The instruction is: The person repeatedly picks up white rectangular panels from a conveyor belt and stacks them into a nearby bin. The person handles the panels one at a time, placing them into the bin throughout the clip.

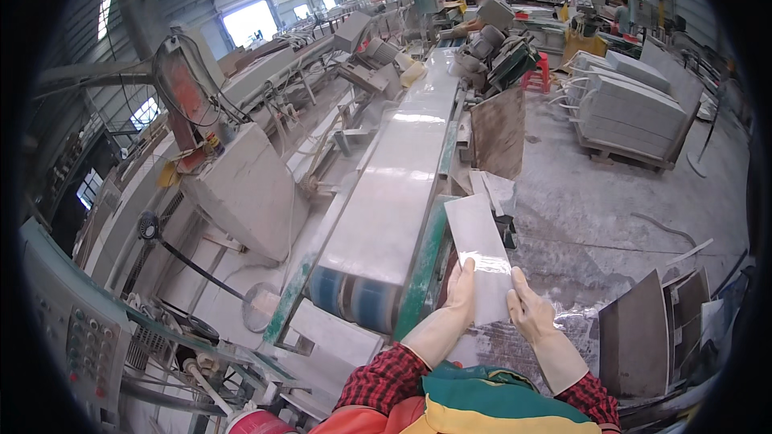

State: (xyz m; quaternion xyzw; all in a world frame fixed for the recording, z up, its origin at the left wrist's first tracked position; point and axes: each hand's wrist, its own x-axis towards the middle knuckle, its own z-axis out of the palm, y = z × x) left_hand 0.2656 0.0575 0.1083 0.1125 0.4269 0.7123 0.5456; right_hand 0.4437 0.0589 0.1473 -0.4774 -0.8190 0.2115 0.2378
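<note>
**Pale Slab Held by Both Long Edges**

The pale rectangular slab (480,233) was just right of the conveyor belt's (394,201) near end, its long sides running near to far. Handling it well seemed to call for even pressure from both sides, a level face, and its far corners kept off the green side rail (422,273).

The left hand (461,293) gripped the left edge, thumb raised along it; the right hand (531,311) curled partly closed against the right edge. Fingers underneath were hidden. Both forearms reached inward from checked sleeves (386,378).
</note>
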